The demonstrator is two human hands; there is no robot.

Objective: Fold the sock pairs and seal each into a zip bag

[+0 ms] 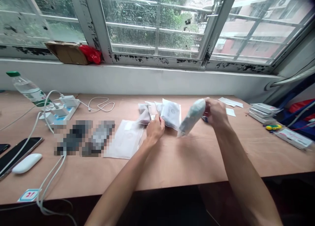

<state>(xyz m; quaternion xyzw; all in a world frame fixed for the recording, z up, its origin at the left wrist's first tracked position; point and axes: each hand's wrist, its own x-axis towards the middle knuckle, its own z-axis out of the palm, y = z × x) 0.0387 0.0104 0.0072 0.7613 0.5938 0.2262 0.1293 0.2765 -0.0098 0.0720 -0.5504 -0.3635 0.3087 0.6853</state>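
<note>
My right hand (pixel 218 112) is raised above the table, its fingers closed on the end of a filled plastic bag (pixel 193 117). The bag is pale and tilted, its lower end toward the left, and it is slightly blurred. To the left, my left hand (pixel 155 130) has its fingers closed on a small filled bag (pixel 152 110) with a white label, in a row of similar bags. Beside it in that row lies a plump frosted bag (pixel 171 112) with dark print. A flat frosted zip bag (pixel 125 139) lies left of my left forearm.
On the left are a power strip (pixel 70 109) with white chargers and cables, a water bottle (pixel 31 89), a white mouse (pixel 27 163) and a phone (pixel 19 153). White paper slips (pixel 230 102) and stacked boxes (pixel 263 111) lie on the right. A window runs behind.
</note>
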